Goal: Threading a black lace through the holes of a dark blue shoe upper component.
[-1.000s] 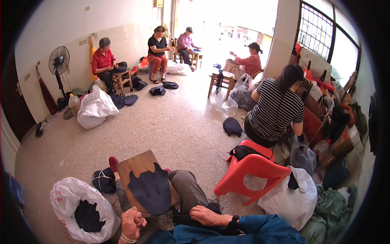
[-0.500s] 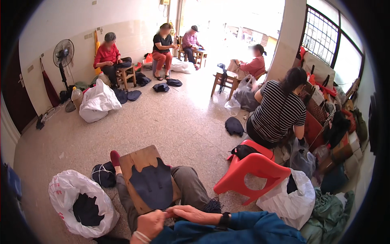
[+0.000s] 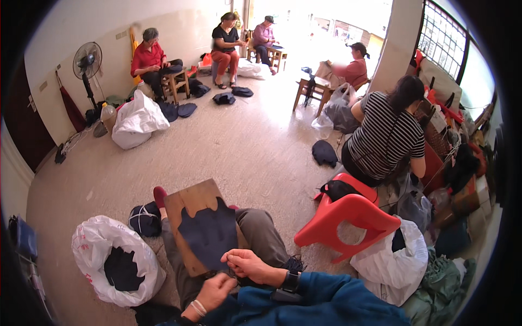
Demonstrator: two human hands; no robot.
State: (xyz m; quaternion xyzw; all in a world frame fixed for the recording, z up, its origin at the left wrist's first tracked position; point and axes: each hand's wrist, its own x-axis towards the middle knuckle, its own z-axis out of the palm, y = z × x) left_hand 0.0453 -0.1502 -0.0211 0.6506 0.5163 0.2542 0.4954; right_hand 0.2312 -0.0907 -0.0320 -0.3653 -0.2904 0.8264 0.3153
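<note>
On my lap rests a wooden board [image 3: 175,207], and a flat dark navy cut piece of cloth [image 3: 209,232] with a notched far edge lies on it. My right hand [image 3: 247,266], a dark watch on its wrist, is pinched closed just over the near right corner of the cloth. Below and left of it, by the board's near edge, my left hand [image 3: 215,291] is also closed, with pale bands round the wrist. Anything between the fingers of either hand is too small to make out. A bunch of dark cords [image 3: 294,264] sits beside my right thigh.
To my left stand a white sack [image 3: 87,239] of dark cloth pieces and a tied dark bundle [image 3: 144,219]. A red plastic chair [image 3: 348,220] and another white sack [image 3: 391,271] are on the right. Several people sit working farther off; the nearest wears a striped shirt [image 3: 383,133].
My hands were together at the board's near edge; now they are apart, the right one raised over the cloth's near corner. The whole view has shifted slightly.
</note>
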